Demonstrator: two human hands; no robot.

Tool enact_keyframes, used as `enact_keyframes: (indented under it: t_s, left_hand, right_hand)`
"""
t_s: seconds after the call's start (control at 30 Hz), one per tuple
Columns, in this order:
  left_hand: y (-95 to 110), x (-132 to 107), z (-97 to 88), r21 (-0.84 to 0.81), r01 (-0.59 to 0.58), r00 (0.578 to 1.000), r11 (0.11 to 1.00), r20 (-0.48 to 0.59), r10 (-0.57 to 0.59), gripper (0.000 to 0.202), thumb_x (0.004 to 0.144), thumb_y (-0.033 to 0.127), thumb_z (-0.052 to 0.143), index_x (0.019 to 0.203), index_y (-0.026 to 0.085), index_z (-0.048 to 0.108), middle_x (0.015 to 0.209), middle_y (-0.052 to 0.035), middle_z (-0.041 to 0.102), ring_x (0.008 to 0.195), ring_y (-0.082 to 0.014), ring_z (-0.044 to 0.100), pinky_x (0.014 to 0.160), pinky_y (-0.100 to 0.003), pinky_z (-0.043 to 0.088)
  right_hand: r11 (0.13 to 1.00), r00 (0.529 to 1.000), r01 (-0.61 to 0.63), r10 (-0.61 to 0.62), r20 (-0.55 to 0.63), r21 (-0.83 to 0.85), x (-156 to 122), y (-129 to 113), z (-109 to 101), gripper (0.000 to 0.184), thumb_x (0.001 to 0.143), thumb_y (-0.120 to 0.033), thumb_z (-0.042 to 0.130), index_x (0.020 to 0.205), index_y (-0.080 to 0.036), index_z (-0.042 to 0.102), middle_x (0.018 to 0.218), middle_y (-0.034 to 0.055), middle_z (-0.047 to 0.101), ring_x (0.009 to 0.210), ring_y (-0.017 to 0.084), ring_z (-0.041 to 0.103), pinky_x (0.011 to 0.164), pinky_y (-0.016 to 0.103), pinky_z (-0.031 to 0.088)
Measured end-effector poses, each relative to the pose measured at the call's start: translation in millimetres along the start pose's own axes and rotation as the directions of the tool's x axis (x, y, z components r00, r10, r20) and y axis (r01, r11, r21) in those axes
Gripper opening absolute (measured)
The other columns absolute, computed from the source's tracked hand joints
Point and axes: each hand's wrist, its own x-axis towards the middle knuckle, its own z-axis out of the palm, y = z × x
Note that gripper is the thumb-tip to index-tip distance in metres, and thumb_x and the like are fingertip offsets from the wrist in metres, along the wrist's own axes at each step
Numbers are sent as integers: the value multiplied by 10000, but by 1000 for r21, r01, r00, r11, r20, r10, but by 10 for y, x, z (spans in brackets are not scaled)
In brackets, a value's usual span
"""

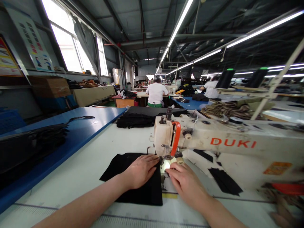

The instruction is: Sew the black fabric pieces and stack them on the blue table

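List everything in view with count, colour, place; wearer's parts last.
Machine table: one, pale, foreground
Fabric panel: one, black, on that table
Sewing machine: one, off-white, right of centre
Scraps: several, black, below machine arm
Fabric stack: one, black, beyond the panel
Tables: at least two, blue, left and background
Cloth pile: one, dark, left table
Thread cones: two, black, green-topped, right
Cloth heap: one, olive-brown, behind machine
People: at least two, white tops, background
Cardboard box: one, brown, far left
Curtain: one, grey, left
Windows: at least two, bright, left
Tube lights: several, white, overhead
Posters: two, multicoloured, far left
Left grip: one, bare, laid on the panel
Right grip: one, bare, at the machine head; hold unclear
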Motion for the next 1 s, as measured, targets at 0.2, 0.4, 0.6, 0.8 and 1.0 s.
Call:
enact_keyframes:
  t_s: [0.2, 0.4, 0.6, 0.8, 1.0]
  left_hand:
    - [-7, 28, -20, -12, 15, 1000, 1000, -3, -15, 368, 944, 271, 390, 1286, 188, 500, 1355, -65, 499, 1258, -224, 436, 1066, -397, 341]
    - [160, -407, -173, -22, 48, 998, 999, 39, -48, 401, 935, 230, 395, 1332, 208, 446, 1390, -56, 460, 1290, -212, 400, 1081, -400, 320]
    - [250, -820, -386, -144, 205, 971, 968, -91, -219, 475, 887, 176, 444, 1356, 237, 396, 1484, -41, 301, 1320, -182, 341, 1100, -347, 282]
    - [-141, -770, -707, -351, 562, 823, 749, 152, -547, 454, 591, 158, 707, 1039, 203, 648, 1113, -67, 618, 1091, -294, 523, 981, -393, 359]
    - [-385, -1004, -893, -553, 681, 692, 480, 273, -669, 244, 477, 249, 789, 550, 164, 572, 493, 39, 513, 537, -172, 538, 539, -257, 410]
  right_hand:
    - [1000, 1000, 13, -13, -21, 15, 2, 29, 17, 252, 909, -150, 418, 977, -225, 649, 909, 50, 602, 863, 201, 530, 778, 360, 425]
    - [997, 998, 51, -49, -46, 57, -28, 45, 11, 238, 913, -167, 406, 940, -209, 639, 899, 50, 596, 844, 198, 532, 771, 362, 435]
    - [991, 991, 122, -120, -54, 51, -21, 44, 42, 231, 921, -176, 395, 939, -184, 625, 884, 63, 578, 842, 200, 527, 753, 362, 442]
    - [991, 987, 134, -136, -91, -27, -60, -15, 25, 219, 920, -181, 397, 925, -176, 616, 881, 68, 581, 853, 206, 530, 776, 372, 442]
    - [993, 984, 120, -122, -134, -17, -79, 91, 60, 209, 907, -234, 436, 960, -191, 634, 903, 68, 597, 871, 213, 555, 799, 378, 451]
